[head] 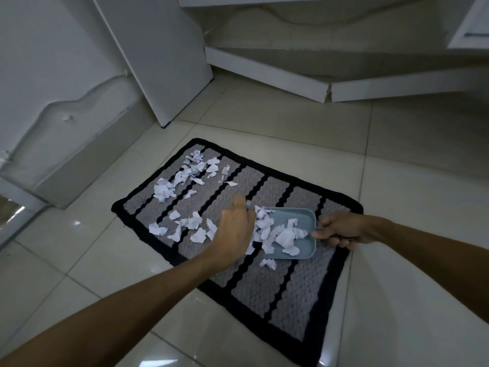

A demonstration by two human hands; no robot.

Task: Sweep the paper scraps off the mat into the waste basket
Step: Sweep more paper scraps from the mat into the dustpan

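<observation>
A right hand (341, 230) grips the handle of a pale blue dustpan (304, 229) lying on a grey, black-striped mat (264, 287), while the left hand (232, 229), fingers curled, rests among white paper scraps (182, 176) at the pan's mouth.

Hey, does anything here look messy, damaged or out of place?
Yes. Torn paper scraps litter the striped mat, some already in the blue dustpan. The white baseboard behind looks cracked at its joint. No waste basket is in view.

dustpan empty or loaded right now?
Loaded. White paper scraps lie piled inside the blue dustpan, which the right hand holds by its handle, flat on the mat.
</observation>
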